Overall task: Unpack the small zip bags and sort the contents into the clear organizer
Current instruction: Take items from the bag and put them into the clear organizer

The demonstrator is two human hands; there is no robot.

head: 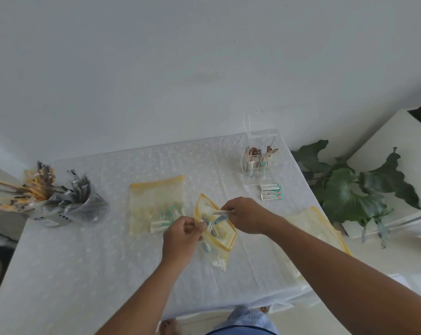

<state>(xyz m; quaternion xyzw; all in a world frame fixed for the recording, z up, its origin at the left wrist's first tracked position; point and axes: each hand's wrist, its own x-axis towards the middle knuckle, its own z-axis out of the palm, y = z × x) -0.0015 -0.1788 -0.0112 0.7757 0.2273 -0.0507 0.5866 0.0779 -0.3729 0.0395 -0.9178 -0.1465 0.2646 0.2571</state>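
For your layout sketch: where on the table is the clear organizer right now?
In the head view, the clear organizer stands at the table's far right corner, just beyond a small stack of white-and-green packets, near the leafy plant.

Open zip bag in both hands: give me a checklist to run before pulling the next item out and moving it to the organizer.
1. Bag mouth held open: ok. The left hand and right hand spread the open zip bag.
2. Items left inside the bag: ok, small packets show through it.
3. Firm grip on one item: cannot tell, the fingertips are blurred.
4. Organizer open on top: cannot tell; its clear lid seems raised.
5. Free room in the organizer: cannot tell; some things already stand in it.
6. Path to the organizer: not ok, a packet stack lies just in front of it.
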